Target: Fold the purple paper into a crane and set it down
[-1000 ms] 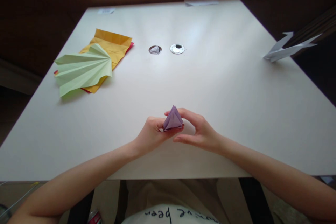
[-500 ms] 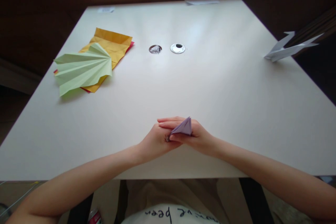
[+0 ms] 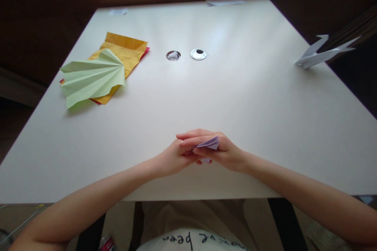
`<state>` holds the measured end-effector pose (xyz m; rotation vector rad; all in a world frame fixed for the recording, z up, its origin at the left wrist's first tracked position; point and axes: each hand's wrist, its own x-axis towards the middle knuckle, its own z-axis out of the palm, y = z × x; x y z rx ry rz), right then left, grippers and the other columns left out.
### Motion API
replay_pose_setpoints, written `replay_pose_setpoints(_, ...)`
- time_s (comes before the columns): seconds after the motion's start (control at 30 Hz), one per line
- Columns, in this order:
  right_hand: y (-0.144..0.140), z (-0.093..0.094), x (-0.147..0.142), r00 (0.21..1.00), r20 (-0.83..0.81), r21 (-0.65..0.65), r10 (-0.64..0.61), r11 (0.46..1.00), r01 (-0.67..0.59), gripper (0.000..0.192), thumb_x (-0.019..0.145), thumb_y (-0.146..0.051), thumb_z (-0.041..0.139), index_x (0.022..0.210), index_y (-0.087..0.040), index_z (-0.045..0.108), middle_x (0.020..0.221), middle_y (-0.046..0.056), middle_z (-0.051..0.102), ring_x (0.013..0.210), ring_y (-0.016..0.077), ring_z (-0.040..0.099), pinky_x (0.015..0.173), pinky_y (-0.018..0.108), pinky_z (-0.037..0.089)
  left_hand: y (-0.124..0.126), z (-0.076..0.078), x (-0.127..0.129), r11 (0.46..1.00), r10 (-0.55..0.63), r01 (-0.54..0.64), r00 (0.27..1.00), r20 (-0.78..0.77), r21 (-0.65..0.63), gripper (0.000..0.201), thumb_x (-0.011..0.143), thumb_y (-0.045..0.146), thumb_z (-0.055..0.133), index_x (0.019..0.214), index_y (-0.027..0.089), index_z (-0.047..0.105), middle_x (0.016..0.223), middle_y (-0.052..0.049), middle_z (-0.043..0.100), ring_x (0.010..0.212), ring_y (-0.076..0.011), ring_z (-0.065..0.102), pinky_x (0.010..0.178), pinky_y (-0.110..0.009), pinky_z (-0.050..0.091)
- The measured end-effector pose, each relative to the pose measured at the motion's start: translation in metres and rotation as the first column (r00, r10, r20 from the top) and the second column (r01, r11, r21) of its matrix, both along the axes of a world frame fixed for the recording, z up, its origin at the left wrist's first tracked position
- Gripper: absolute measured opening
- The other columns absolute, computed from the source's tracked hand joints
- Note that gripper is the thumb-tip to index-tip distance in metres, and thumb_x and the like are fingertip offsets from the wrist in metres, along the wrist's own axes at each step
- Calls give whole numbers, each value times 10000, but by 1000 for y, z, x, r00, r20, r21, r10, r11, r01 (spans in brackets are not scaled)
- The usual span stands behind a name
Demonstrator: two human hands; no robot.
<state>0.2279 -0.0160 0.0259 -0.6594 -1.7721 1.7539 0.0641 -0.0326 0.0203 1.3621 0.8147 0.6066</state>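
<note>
A small folded purple paper piece is pinched flat between both hands near the front edge of the white table. My left hand grips it from the left, its fingers under and against the paper. Over it from the right lies my right hand, with the fingers stretched leftward on top. Most of the purple paper is hidden between the fingers; only a thin stacked edge shows.
A light green pleated paper fan lies on orange and red sheets at the left. Two round metal grommets sit mid-table. A white folded paper bird stands at the right edge. Small papers lie at the far edge.
The purple piece stood up as a pointed pyramid between my fingertips a second ago. It has since been tipped over and pressed flatter, and my hands have closed together over it.
</note>
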Motion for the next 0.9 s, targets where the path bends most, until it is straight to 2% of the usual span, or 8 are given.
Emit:
replay_pose_setpoints(0.13, 1, 2, 0, 1000, -9, 68, -11, 998, 11, 265, 888, -241, 487, 1108, -250, 633, 1242, 58, 570, 1110, 172, 528, 728, 247, 534, 1, 5, -1, 999, -3, 3, 1000, -7, 32, 162, 787, 122, 489, 822, 156, 644, 852, -18, 680, 835, -167, 670, 647, -195, 543)
replay_pose_setpoints(0.3, 3, 8, 3, 997, 43, 21, -59, 998, 58, 293, 895, -283, 472, 1155, -249, 602, 1158, 71, 594, 783, 114, 628, 548, 200, 518, 2, 5, -2, 998, -49, 50, 999, -23, 33, 186, 843, 204, 487, 845, 140, 661, 846, -47, 682, 800, -159, 656, 653, -219, 537)
replay_pose_setpoints(0.4, 5, 12, 5, 990, 84, 76, -114, 991, 108, 292, 897, -300, 466, 1144, -233, 609, 1087, 68, 618, 919, 162, 620, 658, 238, 538, 3, 5, -4, 995, -98, 96, 994, -56, -38, 225, 864, 209, 467, 905, 130, 674, 894, -62, 696, 792, -147, 650, 693, -235, 531)
replay_pose_setpoints(0.47, 6, 13, 7, 988, 89, 94, -123, 989, 115, 299, 903, -314, 454, 1147, -230, 605, 1106, 71, 620, 1018, 190, 591, 735, 274, 538, 3, 6, -5, 991, -114, 109, 991, -66, -73, 239, 868, 217, 467, 945, 127, 675, 924, -70, 700, 805, -148, 650, 718, -243, 527)
replay_pose_setpoints(0.6, 5, 12, 8, 992, 50, -15, -115, 993, 116, 320, 915, -358, 421, 1143, -231, 606, 1176, 69, 610, 1108, 213, 551, 790, 317, 533, 3, 6, -7, 989, -135, 131, 989, -57, -72, 250, 872, 228, 469, 975, 123, 672, 947, -78, 699, 847, -163, 648, 732, -249, 523)
replay_pose_setpoints(0.73, 4, 11, 8, 995, 29, -129, -97, 987, 100, 325, 913, -390, 418, 1136, -251, 607, 1160, 55, 624, 975, 180, 617, 726, 290, 539, 3, 3, -7, 990, -139, 139, 989, -51, 3, 232, 862, 215, 492, 974, 111, 666, 939, -86, 695, 842, -174, 645, 720, -261, 530)
replay_pose_setpoints(0.8, 4, 11, 9, 995, 33, -121, -91, 988, 94, 314, 901, -384, 448, 1149, -263, 600, 1155, 51, 625, 931, 167, 627, 710, 280, 534, 4, 1, -7, 991, -108, 112, 993, -53, 71, 223, 859, 222, 502, 936, 107, 677, 925, -82, 699, 859, -176, 650, 750, -264, 530)
replay_pose_setpoints(0.9, 7, 11, 8, 996, 39, -41, -85, 995, 87, 288, 885, -344, 494, 1133, -262, 616, 1175, 52, 608, 1047, 184, 576, 819, 313, 504, 6, -5, -8, 972, -7, 17, 999, -41, 236, 206, 860, 236, 513, 909, 137, 686, 925, -61, 709, 882, -171, 661, 786, -267, 533)
